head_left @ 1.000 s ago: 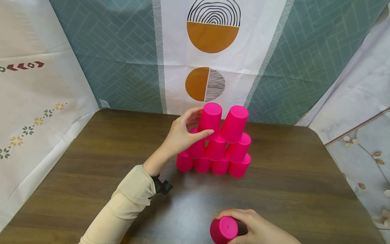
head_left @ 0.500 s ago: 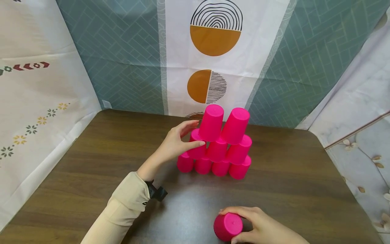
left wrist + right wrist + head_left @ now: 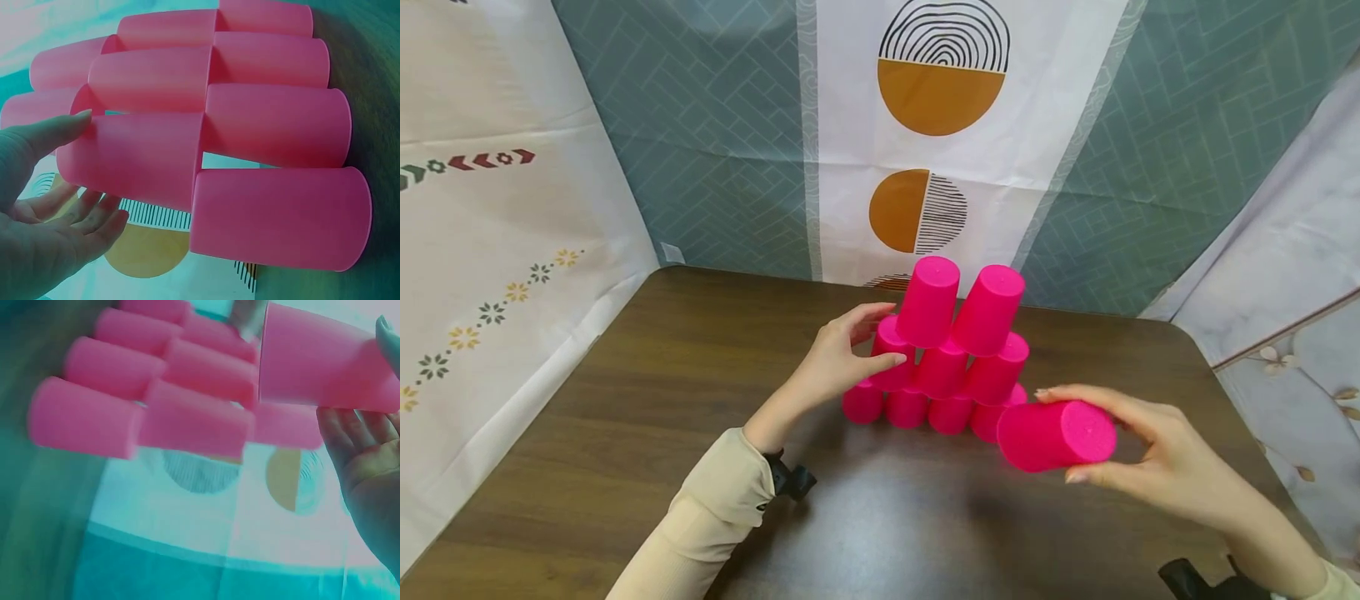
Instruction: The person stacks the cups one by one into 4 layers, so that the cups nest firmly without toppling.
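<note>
Bright pink plastic cups stand upside down in a stepped stack in the head view. Two cups, a left one (image 3: 929,302) and a right one (image 3: 990,311), make the top tier, over three in the middle tier and several below. My left hand (image 3: 835,362) is spread loosely about the middle tier's leftmost cup (image 3: 137,156), thumb on the near side and fingers beyond; firm contact cannot be made out. My right hand (image 3: 1172,458) holds one more cup (image 3: 1052,436) by its sides, tilted, base toward the right, in front of the stack's lower right.
The stack stands on a brown wooden table (image 3: 715,358), near its back edge. Behind it hangs a teal and white patterned cloth (image 3: 842,208). Light cloths border the left and right sides. Dark devices, one a left wrist strap (image 3: 790,479), sit on both wrists.
My left hand has let go of the top-left cup and slid down to the middle tier. My right hand has lifted its cup from the table's front, up and right toward the stack.
</note>
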The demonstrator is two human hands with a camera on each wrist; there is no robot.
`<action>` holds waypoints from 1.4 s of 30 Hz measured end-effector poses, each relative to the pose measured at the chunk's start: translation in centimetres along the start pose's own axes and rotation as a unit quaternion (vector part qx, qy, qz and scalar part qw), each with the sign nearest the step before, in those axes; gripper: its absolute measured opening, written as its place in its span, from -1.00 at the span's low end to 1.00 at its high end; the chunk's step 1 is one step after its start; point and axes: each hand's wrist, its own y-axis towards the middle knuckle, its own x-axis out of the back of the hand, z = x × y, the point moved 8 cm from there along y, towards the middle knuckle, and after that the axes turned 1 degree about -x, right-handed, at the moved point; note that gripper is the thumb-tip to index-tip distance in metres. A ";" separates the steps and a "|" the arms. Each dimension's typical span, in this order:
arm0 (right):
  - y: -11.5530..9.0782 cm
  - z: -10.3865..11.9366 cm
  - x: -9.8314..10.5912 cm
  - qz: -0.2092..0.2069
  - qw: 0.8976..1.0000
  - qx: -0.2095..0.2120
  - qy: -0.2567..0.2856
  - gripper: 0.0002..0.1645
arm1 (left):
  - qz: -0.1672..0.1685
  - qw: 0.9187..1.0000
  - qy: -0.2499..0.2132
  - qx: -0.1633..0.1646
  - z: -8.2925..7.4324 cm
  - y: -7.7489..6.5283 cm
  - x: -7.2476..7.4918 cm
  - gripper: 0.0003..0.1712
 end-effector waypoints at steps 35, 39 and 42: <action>15.2 -3.3 7.2 -0.163 0.962 -0.214 0.034 -0.38 | 0.003 1.000 0.006 0.023 1.4 0.1 -0.1 -0.37; 16.3 -3.8 6.4 -0.119 0.965 -0.232 -0.023 -0.36 | 0.004 1.000 -0.001 0.028 1.6 0.0 -0.1 -0.37; 16.7 -3.9 5.7 -0.096 0.969 -0.224 -0.038 -0.36 | 0.006 1.000 -0.007 0.028 1.7 0.0 -0.2 -0.37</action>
